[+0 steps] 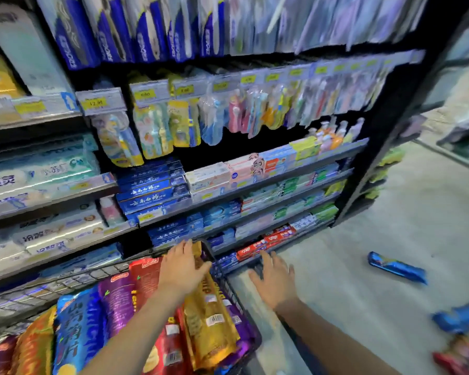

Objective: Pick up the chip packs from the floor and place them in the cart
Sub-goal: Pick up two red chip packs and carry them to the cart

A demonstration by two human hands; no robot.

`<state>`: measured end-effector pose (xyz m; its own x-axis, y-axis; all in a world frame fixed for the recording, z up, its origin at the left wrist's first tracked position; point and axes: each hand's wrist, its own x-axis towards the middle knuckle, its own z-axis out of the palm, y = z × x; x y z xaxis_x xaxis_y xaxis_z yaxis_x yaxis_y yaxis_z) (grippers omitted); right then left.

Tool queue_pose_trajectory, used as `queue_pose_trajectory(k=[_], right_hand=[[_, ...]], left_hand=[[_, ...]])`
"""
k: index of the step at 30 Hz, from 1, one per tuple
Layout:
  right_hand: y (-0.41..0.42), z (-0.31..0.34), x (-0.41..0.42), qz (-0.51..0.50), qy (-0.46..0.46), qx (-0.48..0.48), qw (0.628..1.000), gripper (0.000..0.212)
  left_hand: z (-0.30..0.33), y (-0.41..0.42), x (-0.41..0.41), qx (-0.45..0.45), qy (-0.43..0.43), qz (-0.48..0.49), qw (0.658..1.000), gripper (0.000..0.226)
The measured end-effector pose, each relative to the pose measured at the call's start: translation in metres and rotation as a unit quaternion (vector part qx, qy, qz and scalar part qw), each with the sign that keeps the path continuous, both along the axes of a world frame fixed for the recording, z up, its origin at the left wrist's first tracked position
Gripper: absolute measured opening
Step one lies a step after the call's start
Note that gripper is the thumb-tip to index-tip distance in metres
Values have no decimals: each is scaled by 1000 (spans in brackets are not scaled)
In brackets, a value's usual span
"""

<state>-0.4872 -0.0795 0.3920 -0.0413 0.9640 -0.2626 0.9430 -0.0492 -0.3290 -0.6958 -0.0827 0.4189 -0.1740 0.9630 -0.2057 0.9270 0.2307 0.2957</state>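
Note:
A wire cart (73,280) at the lower left holds several chip packs standing side by side: blue (76,328), purple (117,299), red (146,277) and gold (209,320). My left hand (182,266) lies flat on the top of the gold pack, fingers spread, pressing rather than gripping. My right hand (274,277) hovers open just right of the cart's edge, over the floor, holding nothing. On the floor a blue pack (397,267) lies alone to the right. Another blue pack (458,318) and a red pack (455,361) lie at the lower right corner.
Store shelves (255,185) stocked with toothpaste boxes and hanging toothbrushes rise right behind the cart. The shelf's black end post (368,163) stands at the right. Grey floor (363,266) stretches to the right, with another shelf unit at the far right edge.

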Motion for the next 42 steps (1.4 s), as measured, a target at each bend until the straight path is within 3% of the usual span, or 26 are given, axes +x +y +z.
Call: queue_pose_trajectory(k=[4, 11, 16, 21, 24, 31, 36, 42], right_hand=[[3, 10, 88, -97, -19, 19, 995, 63], [-20, 8, 271, -276, -1, 20, 961, 60], [-52, -14, 423, -391, 4, -8, 920, 64], [-85, -31, 560, -472, 18, -32, 881, 62], [-99, -47, 624, -512, 14, -59, 857, 64], [-129, -78, 702, -562, 32, -104, 820, 68], [-141, -121, 732, -610, 62, -154, 774, 64], [-126, -203, 776, -661, 105, -197, 716, 75]], left_hand=[[31, 39, 81, 11, 73, -142, 987, 76], [37, 83, 271, 9, 76, -313, 947, 70], [23, 89, 442, -22, 72, -402, 912, 71], [10, 84, 602, -28, 61, -460, 885, 90], [-3, 80, 682, -38, 50, -478, 876, 73], [-39, 67, 788, -91, 69, -516, 849, 64], [-87, 76, 846, -147, 89, -538, 825, 65], [-191, 85, 929, -218, 138, -591, 764, 62]])
